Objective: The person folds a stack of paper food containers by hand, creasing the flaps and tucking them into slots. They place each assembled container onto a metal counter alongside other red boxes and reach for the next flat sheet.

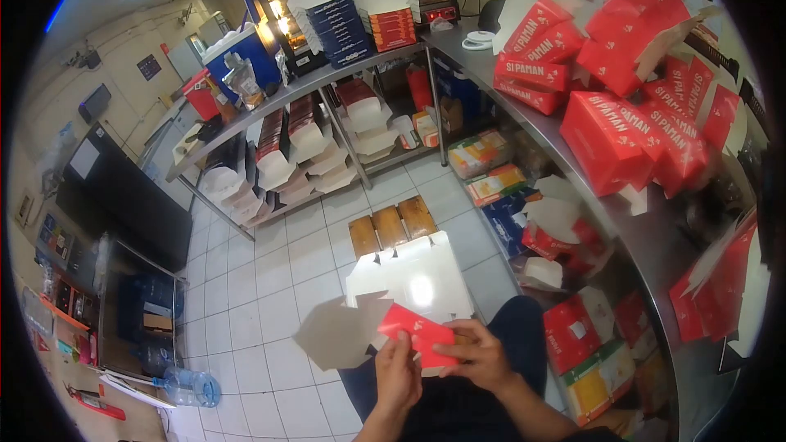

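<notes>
Over my lap I hold a partly folded red cardboard food box (419,329) with a pale inner side. A wide pale flap of it (340,334) spreads out to the left. My left hand (396,375) is closed on the box's lower left part, thumb up against the red panel. On the other side, the fingers of my right hand (481,357) pinch the red panel's right edge. Beyond the box, flat white cardboard (409,274) with notched edges lies in front of my knees, partly hidden by the box.
A slatted wooden stool (391,226) stands ahead on the tiled floor. To the right, red boxes (610,135) are piled on a metal counter (647,274). Stacked blue boxes (342,31) stand on the far counter, with nested cartons (307,143) below. Water bottles (192,386) lie left.
</notes>
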Action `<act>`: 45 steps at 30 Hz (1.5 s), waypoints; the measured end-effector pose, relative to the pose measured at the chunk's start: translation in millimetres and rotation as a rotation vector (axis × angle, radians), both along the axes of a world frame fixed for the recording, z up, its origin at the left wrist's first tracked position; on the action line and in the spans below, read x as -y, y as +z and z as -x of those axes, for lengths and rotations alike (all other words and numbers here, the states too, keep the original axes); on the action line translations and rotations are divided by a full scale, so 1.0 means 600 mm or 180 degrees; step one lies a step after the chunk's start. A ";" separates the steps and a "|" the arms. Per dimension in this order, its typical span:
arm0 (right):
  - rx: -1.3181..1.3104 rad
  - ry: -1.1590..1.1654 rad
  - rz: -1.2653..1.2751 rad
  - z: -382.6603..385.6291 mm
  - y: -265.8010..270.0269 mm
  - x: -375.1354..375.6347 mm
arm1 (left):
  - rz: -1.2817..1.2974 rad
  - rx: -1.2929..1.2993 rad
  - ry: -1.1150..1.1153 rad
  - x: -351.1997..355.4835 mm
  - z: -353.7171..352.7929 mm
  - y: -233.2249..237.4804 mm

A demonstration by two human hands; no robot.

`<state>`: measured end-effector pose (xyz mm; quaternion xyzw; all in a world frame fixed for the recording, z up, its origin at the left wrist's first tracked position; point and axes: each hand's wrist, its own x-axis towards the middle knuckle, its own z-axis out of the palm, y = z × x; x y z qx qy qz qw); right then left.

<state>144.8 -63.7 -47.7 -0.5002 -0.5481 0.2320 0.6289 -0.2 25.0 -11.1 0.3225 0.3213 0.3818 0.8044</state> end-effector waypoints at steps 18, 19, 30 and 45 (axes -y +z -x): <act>-0.0389 -0.1266 -0.0319 0.001 0.023 -0.019 | -0.1971 -0.1299 -0.0517 0.006 0.051 0.021; -0.0452 -0.1171 -0.0370 -0.006 0.025 -0.022 | -0.1951 -0.1298 -0.0609 0.003 0.056 0.023; -0.0908 -0.0125 -0.0391 -0.027 0.018 -0.017 | -0.3062 -0.1454 -0.0797 -0.025 0.090 0.030; -0.0549 -0.0085 0.0446 0.009 0.048 0.005 | -0.3595 -0.1715 -0.0024 -0.032 0.059 0.037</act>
